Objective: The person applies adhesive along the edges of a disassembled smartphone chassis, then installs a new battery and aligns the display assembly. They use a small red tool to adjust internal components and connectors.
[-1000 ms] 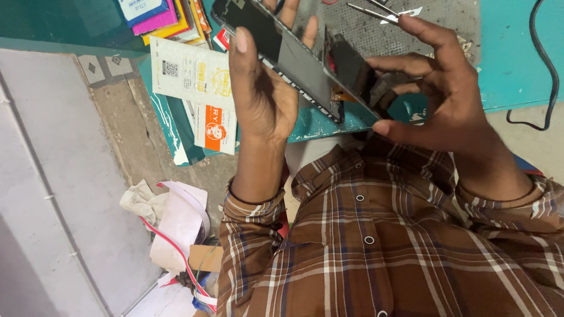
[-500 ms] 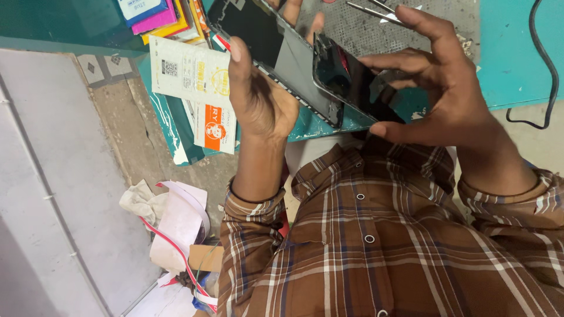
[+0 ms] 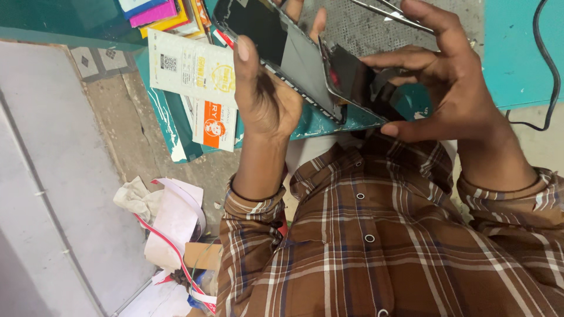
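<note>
From the head view, the left hand (image 3: pixel 267 97) holds a phone (image 3: pixel 276 50) from beneath, thumb pressed along its near edge, its grip closed on the body. The phone is tilted above the teal bench (image 3: pixel 517 53), its dark screen up. The right hand (image 3: pixel 452 88) closes its grip on a dark panel (image 3: pixel 352 82), which stands lifted at an angle off the phone's right end, thumb under its lower corner and fingers over the top. Tweezers (image 3: pixel 388 12) lie on a grey mat (image 3: pixel 352 26) just beyond the right hand. White packets (image 3: pixel 197 76) hang over the bench edge left of the phone. A black cable (image 3: pixel 546 64) runs down at right. Crumpled paper (image 3: pixel 170 217) lies on the floor below.
</note>
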